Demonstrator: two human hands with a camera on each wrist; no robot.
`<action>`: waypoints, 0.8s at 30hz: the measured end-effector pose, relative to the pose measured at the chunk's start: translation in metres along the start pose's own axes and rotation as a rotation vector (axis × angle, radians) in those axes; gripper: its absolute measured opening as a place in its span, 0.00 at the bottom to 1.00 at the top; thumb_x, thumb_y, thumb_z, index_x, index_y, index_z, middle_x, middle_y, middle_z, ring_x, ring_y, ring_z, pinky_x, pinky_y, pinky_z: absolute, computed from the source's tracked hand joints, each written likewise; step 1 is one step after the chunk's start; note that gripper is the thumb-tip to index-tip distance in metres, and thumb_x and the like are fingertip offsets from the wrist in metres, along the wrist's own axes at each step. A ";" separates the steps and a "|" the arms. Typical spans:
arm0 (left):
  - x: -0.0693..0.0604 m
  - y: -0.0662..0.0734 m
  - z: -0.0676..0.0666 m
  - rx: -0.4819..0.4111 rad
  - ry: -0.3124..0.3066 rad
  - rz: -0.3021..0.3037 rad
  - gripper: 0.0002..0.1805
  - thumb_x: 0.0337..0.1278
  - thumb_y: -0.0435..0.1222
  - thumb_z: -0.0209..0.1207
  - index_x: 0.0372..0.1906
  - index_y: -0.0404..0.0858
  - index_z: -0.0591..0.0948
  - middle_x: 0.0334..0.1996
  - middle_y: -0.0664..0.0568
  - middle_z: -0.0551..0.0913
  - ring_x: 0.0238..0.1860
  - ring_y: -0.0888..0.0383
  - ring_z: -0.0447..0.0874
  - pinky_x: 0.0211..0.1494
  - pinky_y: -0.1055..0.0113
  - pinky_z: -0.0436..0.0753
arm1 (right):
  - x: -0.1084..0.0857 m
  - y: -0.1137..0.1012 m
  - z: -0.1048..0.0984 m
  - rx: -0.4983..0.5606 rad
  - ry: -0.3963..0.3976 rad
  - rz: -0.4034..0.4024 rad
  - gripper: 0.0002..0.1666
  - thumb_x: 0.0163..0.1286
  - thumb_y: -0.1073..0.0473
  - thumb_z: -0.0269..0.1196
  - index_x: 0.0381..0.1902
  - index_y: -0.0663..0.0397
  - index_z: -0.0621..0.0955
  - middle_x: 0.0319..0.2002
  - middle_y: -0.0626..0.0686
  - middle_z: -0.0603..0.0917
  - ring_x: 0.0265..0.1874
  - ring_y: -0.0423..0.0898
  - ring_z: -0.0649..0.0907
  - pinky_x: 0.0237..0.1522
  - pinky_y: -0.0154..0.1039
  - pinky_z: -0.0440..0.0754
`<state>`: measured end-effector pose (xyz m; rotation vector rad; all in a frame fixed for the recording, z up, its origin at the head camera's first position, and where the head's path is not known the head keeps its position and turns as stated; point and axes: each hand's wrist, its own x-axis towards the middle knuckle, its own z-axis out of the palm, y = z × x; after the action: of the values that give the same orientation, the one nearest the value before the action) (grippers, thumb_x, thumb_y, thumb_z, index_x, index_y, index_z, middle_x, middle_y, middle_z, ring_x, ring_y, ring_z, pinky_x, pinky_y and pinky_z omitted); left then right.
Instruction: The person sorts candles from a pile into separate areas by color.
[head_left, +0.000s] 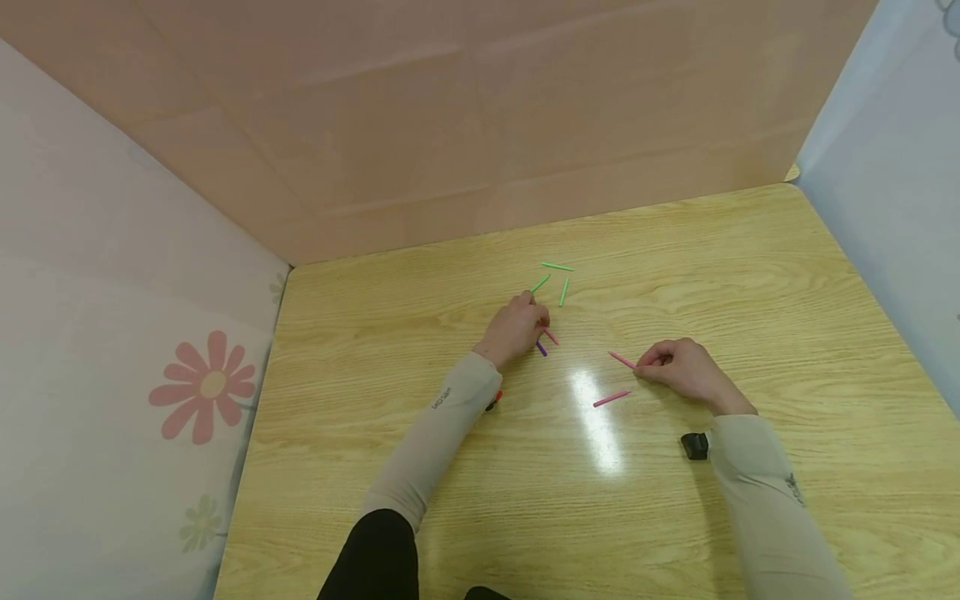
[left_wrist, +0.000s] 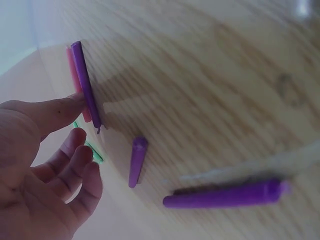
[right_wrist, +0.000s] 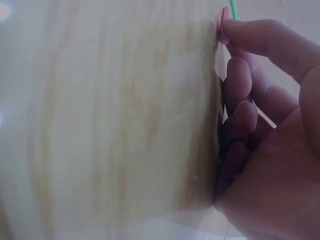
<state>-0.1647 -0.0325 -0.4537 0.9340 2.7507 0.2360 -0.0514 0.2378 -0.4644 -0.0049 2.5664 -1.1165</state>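
My left hand (head_left: 516, 327) is at the middle of the table. Thumb and fingers seem to pinch a pink crayon (head_left: 551, 336), with a purple crayon (head_left: 541, 348) close beside it. In the left wrist view two further purple crayons, one short-looking (left_wrist: 137, 162) and one nearer (left_wrist: 225, 194), lie on the wood. Over to the right, my right hand (head_left: 686, 367) pinches the end of another pink crayon (head_left: 622, 360) between thumb and forefinger. Below that lies a separate pink crayon (head_left: 612, 398). Three green crayons (head_left: 564, 292) lie just beyond my left hand.
The wooden table (head_left: 360, 350) meets a brown covered panel (head_left: 375, 150) at the back. Pale walls flank it, the left one bearing a printed flower (head_left: 212, 384). A black wrist device (head_left: 695, 446) sticks out from the right sleeve, and a small red-and-black item (head_left: 495, 401) shows by the left sleeve.
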 end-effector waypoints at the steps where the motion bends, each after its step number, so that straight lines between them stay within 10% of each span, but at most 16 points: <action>1: 0.000 0.000 0.000 0.012 0.001 0.002 0.09 0.65 0.40 0.58 0.45 0.45 0.85 0.44 0.51 0.77 0.45 0.55 0.75 0.47 0.66 0.78 | 0.000 0.000 0.000 0.000 0.000 0.000 0.13 0.63 0.50 0.66 0.35 0.55 0.85 0.31 0.50 0.85 0.29 0.41 0.75 0.33 0.34 0.71; 24: 0.000 0.007 0.003 0.196 -0.006 0.078 0.14 0.70 0.38 0.49 0.34 0.42 0.85 0.42 0.54 0.76 0.39 0.59 0.73 0.41 0.66 0.77 | 0.000 0.000 0.000 0.009 -0.001 -0.002 0.12 0.63 0.51 0.66 0.35 0.55 0.85 0.31 0.51 0.85 0.29 0.42 0.75 0.34 0.34 0.71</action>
<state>-0.1598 -0.0262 -0.4555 1.0894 2.7728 -0.0246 -0.0513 0.2374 -0.4641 -0.0067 2.5608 -1.1285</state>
